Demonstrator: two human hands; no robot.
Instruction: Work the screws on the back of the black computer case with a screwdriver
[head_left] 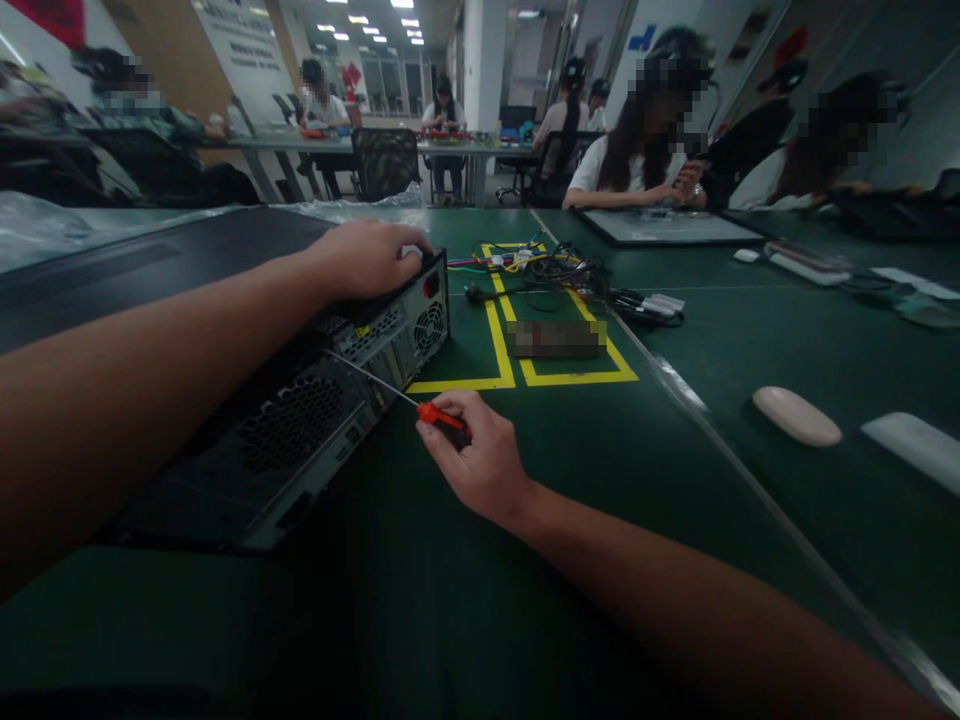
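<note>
A black desktop computer case (300, 420) lies on its side on the green table, its rear panel with fan grille facing right. My left hand (367, 258) rests on the case's top far corner, fingers curled over the edge. My right hand (476, 455) is closed on a screwdriver (439, 413) with an orange handle. Its thin metal shaft runs up and left, and the tip meets the case's rear panel near the slot covers.
Yellow tape outlines (517, 375) mark the table beside the case. A tangle of cables (555, 275) lies behind them. A white mouse (796, 415) and a white keyboard edge (911, 447) sit at right. Several people sit at tables farther back.
</note>
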